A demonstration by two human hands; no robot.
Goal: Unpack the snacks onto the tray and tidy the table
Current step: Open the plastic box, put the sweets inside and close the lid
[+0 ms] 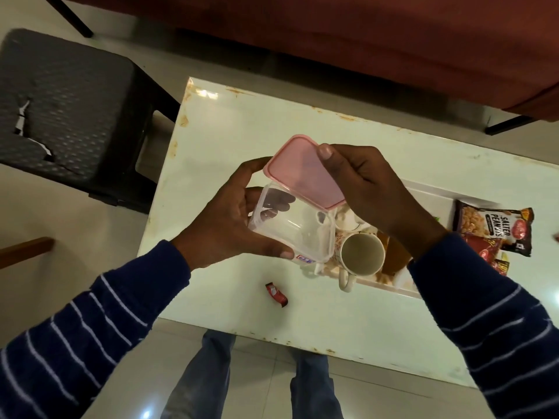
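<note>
My left hand (223, 225) grips an empty clear plastic container (295, 228) from its left side, tilted above the white table (242, 131). My right hand (372, 189) holds the pink lid (299, 173), angled over the container's upper rim and touching it. Under my hands lies a white tray (408, 290) with an empty cream mug (361, 255) on it. A salted peanuts packet (494, 228) and red snack packets (491, 257) lie at the tray's right end. A small red wrapper (276, 294) lies on the table near the front edge.
A dark plastic stool (66, 116) stands left of the table. A reddish sofa (332, 40) runs along the far side. My legs (257, 379) are at the table's near edge, over a tiled floor.
</note>
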